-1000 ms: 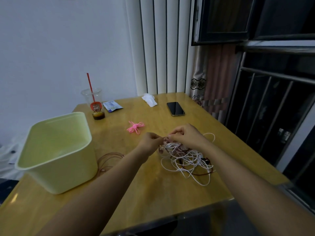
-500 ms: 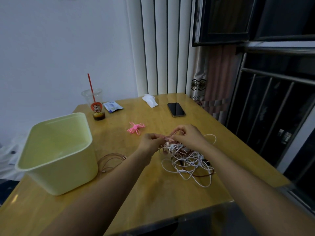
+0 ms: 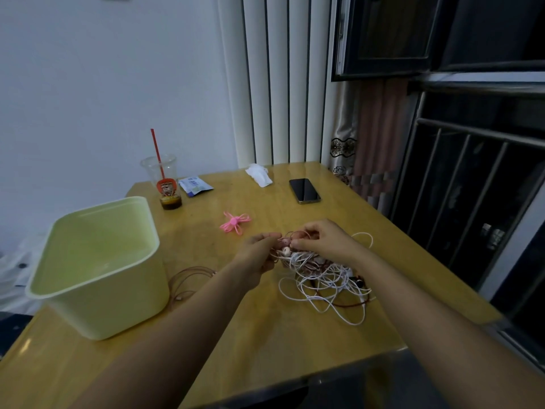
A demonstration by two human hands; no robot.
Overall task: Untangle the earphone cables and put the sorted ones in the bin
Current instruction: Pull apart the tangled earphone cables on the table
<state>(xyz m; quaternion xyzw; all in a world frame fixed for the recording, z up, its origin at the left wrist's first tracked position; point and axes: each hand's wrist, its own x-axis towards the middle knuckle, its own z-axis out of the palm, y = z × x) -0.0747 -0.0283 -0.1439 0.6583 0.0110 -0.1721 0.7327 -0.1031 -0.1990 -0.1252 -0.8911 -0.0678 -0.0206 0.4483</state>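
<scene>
Head view: bin (image 3: 118, 305) at worktop (image 3: 265, 349) near-left corner; brown cable loop (image 3: 188, 278) just beside it. Earphone tangle (image 3: 321, 278) toward right edge; left hand (image 3: 259, 253), right hand (image 3: 324, 240) pinching strands at its far side. Phone (image 3: 304, 190) near far edge.

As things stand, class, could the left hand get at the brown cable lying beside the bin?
Probably yes, once it lets go. The left hand is pinching the tangle, but the brown cable lies close by beside the bin, with only its own forearm over part of it.
</scene>
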